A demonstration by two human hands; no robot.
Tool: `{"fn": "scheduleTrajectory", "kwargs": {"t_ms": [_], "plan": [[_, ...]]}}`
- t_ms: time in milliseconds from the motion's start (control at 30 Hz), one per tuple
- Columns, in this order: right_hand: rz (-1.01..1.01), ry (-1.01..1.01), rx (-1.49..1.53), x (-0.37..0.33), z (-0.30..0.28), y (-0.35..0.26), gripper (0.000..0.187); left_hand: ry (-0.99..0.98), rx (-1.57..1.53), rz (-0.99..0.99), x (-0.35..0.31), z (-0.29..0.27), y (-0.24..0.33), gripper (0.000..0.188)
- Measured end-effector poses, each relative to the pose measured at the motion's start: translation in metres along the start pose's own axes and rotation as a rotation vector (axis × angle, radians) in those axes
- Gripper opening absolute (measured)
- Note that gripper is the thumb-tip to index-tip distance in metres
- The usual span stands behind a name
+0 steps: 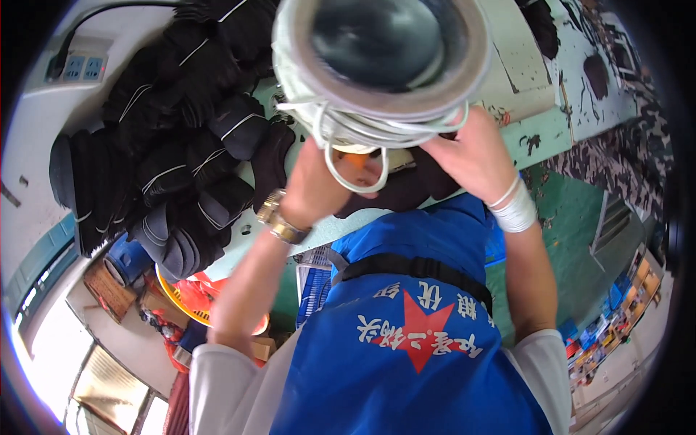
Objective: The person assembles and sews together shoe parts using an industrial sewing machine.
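Note:
A round lamp-like fixture (pixel 384 98) with a pale rim and a coiled white cord hangs in front of the work area and hides part of both hands. Below it my left hand (pixel 326 177), wearing a gold watch, is blurred, its fingers curled in by a small orange item (pixel 355 161) that I cannot identify. My right hand (pixel 475 148) reaches under the fixture's right side, its fingers mostly hidden. White elastic bands (pixel 516 210) circle that wrist. Between and under the hands lie dark, flat, insole-like pieces (pixel 391 192) on the table's near edge.
Bundles of black insole-like pieces (pixel 163 174), tied with pale bands, heap along the table's left side. A wall socket (pixel 83 67) with a black cable is at upper left. Below the table stand a yellow-rimmed basket (pixel 170 290) and a blue crate (pixel 313 290). Camouflage cloth (pixel 616 163) hangs at right.

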State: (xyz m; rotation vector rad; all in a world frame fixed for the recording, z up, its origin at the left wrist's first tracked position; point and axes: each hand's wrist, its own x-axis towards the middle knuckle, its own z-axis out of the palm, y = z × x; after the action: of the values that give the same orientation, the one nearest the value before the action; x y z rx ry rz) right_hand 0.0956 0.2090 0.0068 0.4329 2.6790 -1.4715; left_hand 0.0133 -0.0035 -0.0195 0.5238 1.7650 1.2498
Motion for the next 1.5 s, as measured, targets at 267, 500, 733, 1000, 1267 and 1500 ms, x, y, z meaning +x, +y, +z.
{"fn": "scheduleTrajectory", "kwargs": {"t_ms": [267, 500, 733, 1000, 1267, 1500], "plan": [[0.585, -0.049, 0.975, -0.058, 0.032, -0.031, 0.011, 0.095, -0.719, -0.328, -0.024, 0.002, 0.019, 0.024], [0.564, -0.045, 1.016, -0.056, 0.04, -0.036, 0.015, 0.221, -0.745, -0.248, -0.025, 0.004, 0.018, 0.015], [0.735, -0.14, 1.147, -0.049, 0.054, -0.013, 0.017, 0.258, -0.415, -0.28, -0.01, 0.0, 0.036, 0.01], [0.684, -0.039, 1.043, -0.052, 0.052, -0.013, 0.017, 0.091, -0.19, -0.336, -0.028, 0.0, 0.021, 0.019], [0.845, -0.299, 1.608, -0.047, 0.071, -0.035, 0.021, -0.178, 0.196, -0.128, -0.023, -0.076, 0.049, 0.016], [0.73, -0.269, 1.528, -0.039, 0.078, -0.044, 0.052, -0.159, 0.485, 0.19, 0.007, -0.074, 0.057, 0.023]]}}
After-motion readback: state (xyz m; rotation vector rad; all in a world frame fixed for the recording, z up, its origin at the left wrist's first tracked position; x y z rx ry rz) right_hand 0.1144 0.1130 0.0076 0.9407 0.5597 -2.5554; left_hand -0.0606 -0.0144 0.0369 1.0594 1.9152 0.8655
